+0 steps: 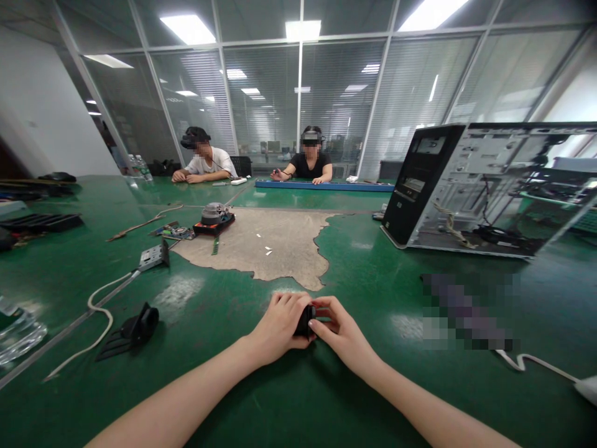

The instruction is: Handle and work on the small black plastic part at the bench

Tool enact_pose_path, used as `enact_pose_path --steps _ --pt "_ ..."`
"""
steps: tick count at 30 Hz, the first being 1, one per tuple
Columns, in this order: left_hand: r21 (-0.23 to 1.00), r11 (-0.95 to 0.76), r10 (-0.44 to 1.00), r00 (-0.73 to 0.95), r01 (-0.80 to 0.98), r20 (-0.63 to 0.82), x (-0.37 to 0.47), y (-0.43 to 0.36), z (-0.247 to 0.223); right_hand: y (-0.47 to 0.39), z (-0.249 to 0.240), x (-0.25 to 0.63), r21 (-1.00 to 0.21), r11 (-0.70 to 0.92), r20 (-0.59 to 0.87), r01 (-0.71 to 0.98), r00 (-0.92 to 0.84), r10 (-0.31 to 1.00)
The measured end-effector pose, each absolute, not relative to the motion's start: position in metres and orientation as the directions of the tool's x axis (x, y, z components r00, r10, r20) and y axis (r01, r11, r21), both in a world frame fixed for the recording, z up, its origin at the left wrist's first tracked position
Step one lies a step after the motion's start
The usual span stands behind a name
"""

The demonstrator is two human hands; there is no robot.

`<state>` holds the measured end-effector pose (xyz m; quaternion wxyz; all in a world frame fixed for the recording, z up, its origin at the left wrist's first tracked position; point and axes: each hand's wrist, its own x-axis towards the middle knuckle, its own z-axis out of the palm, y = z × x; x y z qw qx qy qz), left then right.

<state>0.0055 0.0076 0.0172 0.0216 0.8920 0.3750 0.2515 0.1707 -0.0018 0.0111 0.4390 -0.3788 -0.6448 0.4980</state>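
Just above the green table (209, 398), in front of me, both my hands are closed around a small black object (305, 322). Its kind is hard to make out, since my fingers cover much of it. My left hand (280, 323) wraps its left side, with the fingers over the top and the thumb below. My right hand (338, 330) grips the right side between thumb and fingertips. To the left lies a black plastic part (133, 330) with a round end and slatted fins.
An opened computer tower (429, 180) stands at right. A heatsink with fan (214, 218), circuit boards (175, 231) and a metal drive unit (153, 255) lie left of a bare patch (289, 242). A plastic bottle (18, 333) is at far left. Two people sit opposite.
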Motion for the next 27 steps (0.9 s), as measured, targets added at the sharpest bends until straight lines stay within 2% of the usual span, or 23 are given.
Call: enact_pose_path --steps 5,9,17,23,27 --pt "0.229 -0.716 0.683 0.595 0.660 0.423 0.0043 0.0089 0.0163 -0.0024 0.0122 0.1721 -0.970 0.227 0.179 0.087 -0.376 0.909" --pt "0.217 -0.714 0.686 0.601 0.666 0.411 0.0043 0.0077 0.0175 -0.0054 0.0140 0.1719 -0.939 0.336 0.291 0.074 -0.350 0.890" --pt "0.199 -0.722 0.671 0.599 0.663 0.438 0.0038 0.0076 0.0140 0.0021 0.0101 0.1685 -0.986 0.160 0.135 0.050 -0.328 0.935" --pt "0.200 -0.722 0.673 0.604 0.662 0.428 0.0024 0.0079 0.0134 -0.0031 0.0105 0.1702 -0.954 0.294 0.254 0.060 -0.362 0.897" --pt "0.206 -0.721 0.673 0.597 0.662 0.437 0.0025 0.0075 0.0135 -0.0017 0.0083 0.1684 -0.968 0.249 0.225 0.026 -0.346 0.911"
